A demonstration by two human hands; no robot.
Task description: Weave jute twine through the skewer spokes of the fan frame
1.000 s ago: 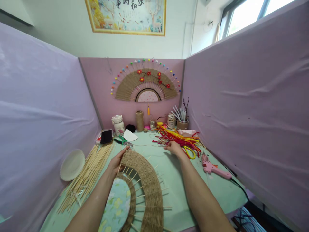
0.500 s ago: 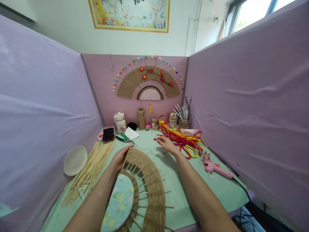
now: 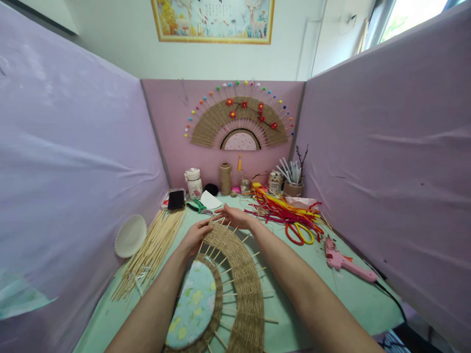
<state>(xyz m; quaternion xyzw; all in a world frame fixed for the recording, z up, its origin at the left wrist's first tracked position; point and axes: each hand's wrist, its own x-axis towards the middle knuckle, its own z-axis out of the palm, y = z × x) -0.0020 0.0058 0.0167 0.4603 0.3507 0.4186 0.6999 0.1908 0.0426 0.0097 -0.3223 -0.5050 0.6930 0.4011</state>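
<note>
A half-round woven fan [image 3: 245, 284] of brown twine on thin wooden sticks lies at the front of the table, its inner half-disc [image 3: 196, 304] covered in blue cloth with a yellow-green pattern. My left hand [image 3: 196, 238] is closed on the fan's upper end, thumb on the weave. Right at that same end, my right hand [image 3: 235, 216] reaches over the stick tips with bent fingers drawn together. What its fingertips hold is too small to make out. Green-handled pliers [image 3: 198, 207] lie just beyond both hands.
Loose sticks [image 3: 150, 255] and a white dish [image 3: 130, 236] are on the left. Red and yellow fuzzy stems [image 3: 283, 215] lie at back right, near a pink glue gun [image 3: 346, 262] with its cord. A twine spool [image 3: 225, 179] and a white jar [image 3: 193, 183] stand behind.
My right hand has moved left, from beside the red stems to the fan's upper end. My left hand keeps its hold there. The whole view has shifted slightly.
</note>
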